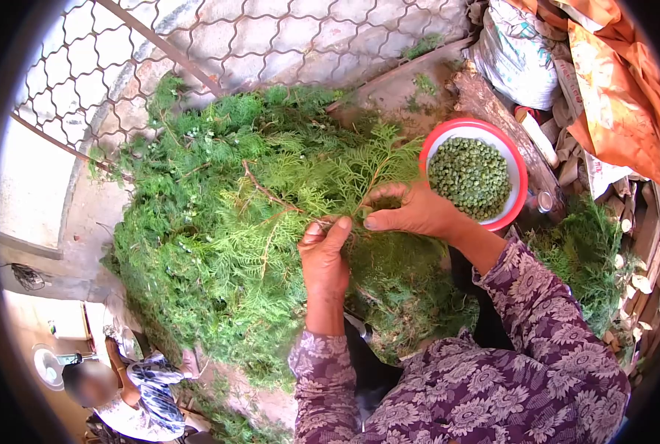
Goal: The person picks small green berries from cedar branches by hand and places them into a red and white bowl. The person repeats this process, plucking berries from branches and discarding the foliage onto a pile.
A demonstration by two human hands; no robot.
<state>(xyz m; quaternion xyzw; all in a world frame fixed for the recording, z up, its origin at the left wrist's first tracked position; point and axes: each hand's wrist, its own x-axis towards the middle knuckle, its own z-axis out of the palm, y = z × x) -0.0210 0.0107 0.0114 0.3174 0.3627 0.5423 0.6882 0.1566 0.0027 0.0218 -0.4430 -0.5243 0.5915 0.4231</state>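
Outdoors against wire fencing (pixel 270 37), both hands, left hand (pixel 324 259) and right hand (pixel 411 211), pinch a sprig (pixel 359 174), fingertips hidden in foliage.

A heap of green feathery cypress branches (pixel 233 222) lies before me; my round red-rimmed plastic bowl (pixel 520 174) sits right of it, with small green seed cones (pixel 469 176) inside.

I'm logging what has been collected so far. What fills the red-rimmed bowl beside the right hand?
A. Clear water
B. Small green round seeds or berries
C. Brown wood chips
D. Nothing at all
B: the red-rimmed bowl is heaped with small green round pieces, just beyond the right hand working the green sprig.
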